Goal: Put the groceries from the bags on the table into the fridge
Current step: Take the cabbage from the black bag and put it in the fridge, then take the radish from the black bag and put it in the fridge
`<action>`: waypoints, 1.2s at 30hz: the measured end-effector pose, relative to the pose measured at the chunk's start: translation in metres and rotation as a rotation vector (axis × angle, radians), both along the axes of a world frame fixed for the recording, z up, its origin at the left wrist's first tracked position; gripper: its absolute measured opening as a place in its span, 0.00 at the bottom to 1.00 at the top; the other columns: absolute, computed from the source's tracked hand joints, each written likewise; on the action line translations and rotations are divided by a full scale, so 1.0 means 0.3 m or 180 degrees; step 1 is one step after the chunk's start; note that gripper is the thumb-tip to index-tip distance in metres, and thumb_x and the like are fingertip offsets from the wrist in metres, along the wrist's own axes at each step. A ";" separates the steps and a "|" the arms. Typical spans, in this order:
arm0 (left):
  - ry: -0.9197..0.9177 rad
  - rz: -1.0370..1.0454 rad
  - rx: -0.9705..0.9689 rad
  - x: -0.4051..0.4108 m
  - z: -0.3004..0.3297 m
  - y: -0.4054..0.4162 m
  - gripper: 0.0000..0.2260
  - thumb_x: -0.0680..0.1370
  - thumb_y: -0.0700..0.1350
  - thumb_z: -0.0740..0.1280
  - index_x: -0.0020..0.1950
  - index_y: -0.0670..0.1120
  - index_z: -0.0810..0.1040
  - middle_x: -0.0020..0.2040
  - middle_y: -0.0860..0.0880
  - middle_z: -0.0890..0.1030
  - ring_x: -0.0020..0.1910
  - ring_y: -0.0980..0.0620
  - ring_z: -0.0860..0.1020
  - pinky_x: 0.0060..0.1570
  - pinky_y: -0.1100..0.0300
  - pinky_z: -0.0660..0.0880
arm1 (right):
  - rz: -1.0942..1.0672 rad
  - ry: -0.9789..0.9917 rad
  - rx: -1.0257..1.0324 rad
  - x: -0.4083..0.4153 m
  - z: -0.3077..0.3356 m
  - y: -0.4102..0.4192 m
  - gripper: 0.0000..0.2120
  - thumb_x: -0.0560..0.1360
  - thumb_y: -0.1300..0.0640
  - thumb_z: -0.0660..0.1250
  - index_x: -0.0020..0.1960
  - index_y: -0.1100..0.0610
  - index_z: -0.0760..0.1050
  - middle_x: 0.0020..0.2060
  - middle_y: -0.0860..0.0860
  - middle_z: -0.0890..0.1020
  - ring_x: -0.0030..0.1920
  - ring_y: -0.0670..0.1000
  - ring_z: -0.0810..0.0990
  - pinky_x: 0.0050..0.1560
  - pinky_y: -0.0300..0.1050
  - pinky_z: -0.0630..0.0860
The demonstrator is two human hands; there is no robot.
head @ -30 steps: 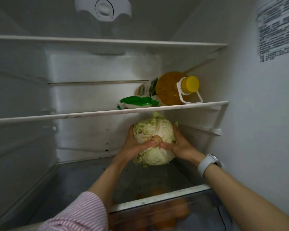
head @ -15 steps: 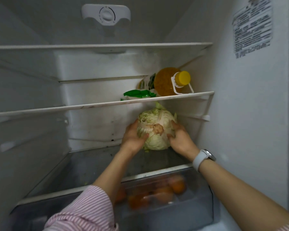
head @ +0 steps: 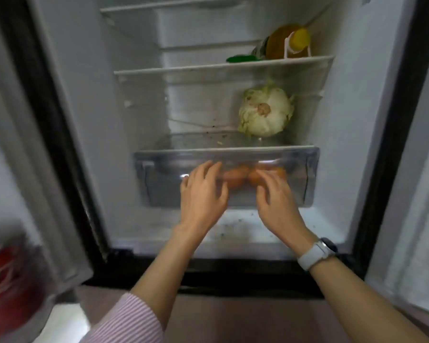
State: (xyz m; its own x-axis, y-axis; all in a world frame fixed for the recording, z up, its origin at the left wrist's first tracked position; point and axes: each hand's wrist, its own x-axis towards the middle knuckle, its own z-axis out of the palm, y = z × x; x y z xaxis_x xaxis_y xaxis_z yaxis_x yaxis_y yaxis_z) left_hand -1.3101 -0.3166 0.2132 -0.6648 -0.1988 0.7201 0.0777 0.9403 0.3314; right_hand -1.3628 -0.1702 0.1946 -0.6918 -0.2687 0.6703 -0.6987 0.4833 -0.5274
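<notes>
A pale green cabbage [head: 265,110] sits alone on the glass shelf [head: 196,141] at the back right of the open fridge, stem end facing me. My left hand [head: 202,194] and my right hand [head: 275,196] are both empty, fingers spread, in front of the clear crisper drawer [head: 156,179] below that shelf. Whether the fingers touch the drawer front I cannot tell. Orange fruits [head: 235,178] show blurred through the drawer. One shelf up lie an oil bottle [head: 286,43] with a yellow cap and a green packet [head: 240,58].
The open fridge door stands at the left, with a red can [head: 9,285] in its rack. Black door seals frame the compartment on both sides. A white watch is on my right wrist. The left half of each shelf is bare. Brown floor lies below.
Both hands let go of the cabbage, which stays on the glass shelf, and drew back down to the crisper drawer front. The view pulled back from the fridge.
</notes>
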 end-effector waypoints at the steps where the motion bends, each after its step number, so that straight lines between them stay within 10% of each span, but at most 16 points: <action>1: -0.0101 0.0125 -0.0003 0.088 -0.063 0.009 0.22 0.72 0.48 0.61 0.65 0.45 0.73 0.64 0.44 0.75 0.62 0.42 0.74 0.59 0.45 0.71 | 0.0152 -0.0087 0.0091 0.076 -0.059 0.005 0.18 0.77 0.60 0.55 0.66 0.60 0.68 0.65 0.56 0.71 0.67 0.55 0.66 0.70 0.48 0.60; 8: -0.1310 0.0927 -0.0303 0.726 -0.486 -0.047 0.20 0.70 0.50 0.57 0.60 0.47 0.76 0.58 0.45 0.80 0.56 0.46 0.78 0.52 0.47 0.74 | 0.1189 -0.0845 0.0871 0.571 -0.478 -0.078 0.18 0.76 0.64 0.58 0.66 0.64 0.68 0.64 0.60 0.72 0.66 0.60 0.68 0.67 0.46 0.57; 15: -0.2622 0.2492 0.0689 1.448 -0.708 -0.160 0.20 0.79 0.50 0.57 0.71 0.52 0.64 0.72 0.51 0.65 0.72 0.51 0.60 0.70 0.49 0.53 | 0.2558 -0.1259 0.2315 1.083 -0.714 -0.299 0.18 0.79 0.55 0.53 0.68 0.56 0.65 0.66 0.54 0.71 0.66 0.56 0.66 0.66 0.48 0.62; 36: -0.1516 0.5310 0.2599 3.565 -0.801 -0.177 0.17 0.80 0.46 0.56 0.68 0.47 0.69 0.66 0.48 0.73 0.64 0.48 0.71 0.64 0.52 0.66 | 0.5311 0.0051 0.2841 3.127 -0.764 -0.966 0.18 0.77 0.54 0.54 0.59 0.60 0.75 0.57 0.57 0.79 0.59 0.57 0.74 0.62 0.49 0.68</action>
